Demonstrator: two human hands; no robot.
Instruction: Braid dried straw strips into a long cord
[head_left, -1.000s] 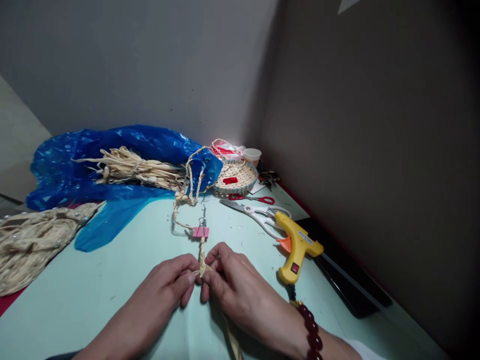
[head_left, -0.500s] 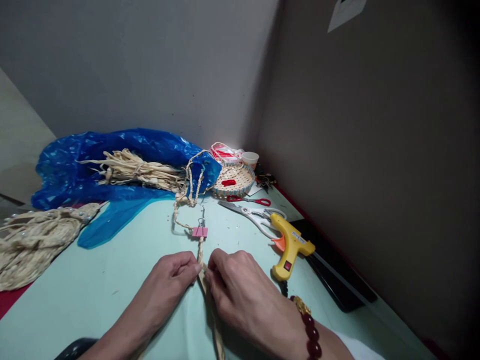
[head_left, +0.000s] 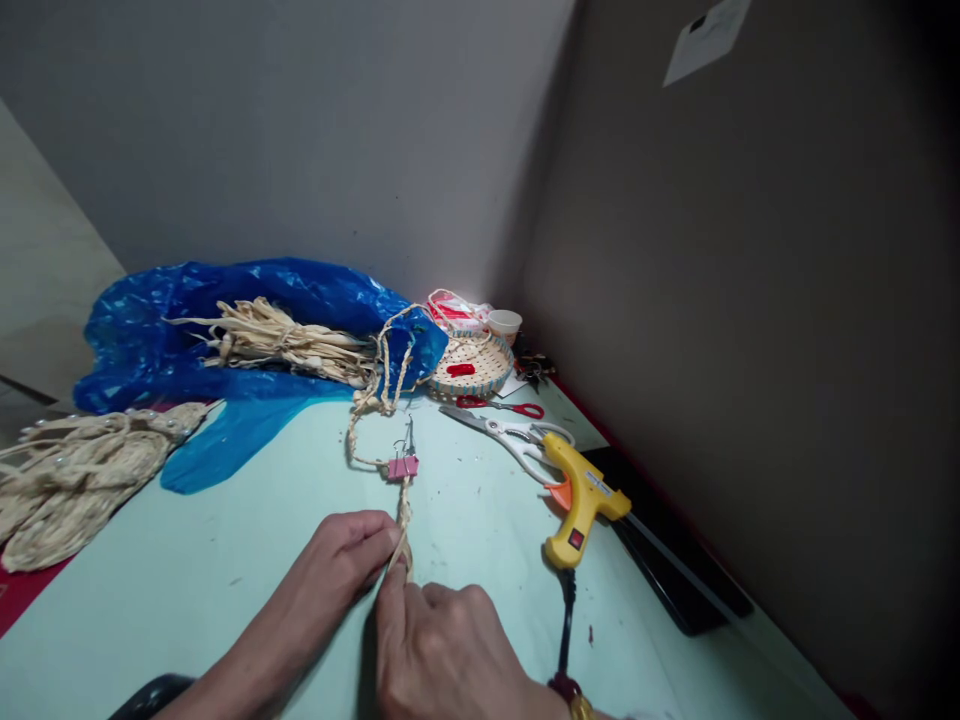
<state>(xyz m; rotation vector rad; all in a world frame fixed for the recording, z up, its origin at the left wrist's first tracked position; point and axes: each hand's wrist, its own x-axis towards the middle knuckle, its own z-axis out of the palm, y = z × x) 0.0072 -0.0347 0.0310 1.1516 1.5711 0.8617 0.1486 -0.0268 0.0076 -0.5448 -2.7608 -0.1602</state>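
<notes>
Pinches the braided cord [head_left: 406,500] in left fingers [head_left: 379,547], apparently to tension it against the pink binder clip [head_left: 403,468]. Touches it with right index finger [head_left: 391,602]; unclear whether pinching.

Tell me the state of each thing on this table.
Pink clip: closed on the braid
Braid: pinched by the left hand
Blue bag: open, fiber bundle showing
Fiber bundle: tied
White scissors: blades apparently shut
Glue gun: on its side, cord attached
Cup: upright
Round basket: upright

Braid [head_left: 406,507] lt tan; clip [head_left: 403,468] pink; glue gun [head_left: 588,492] yel.
</notes>
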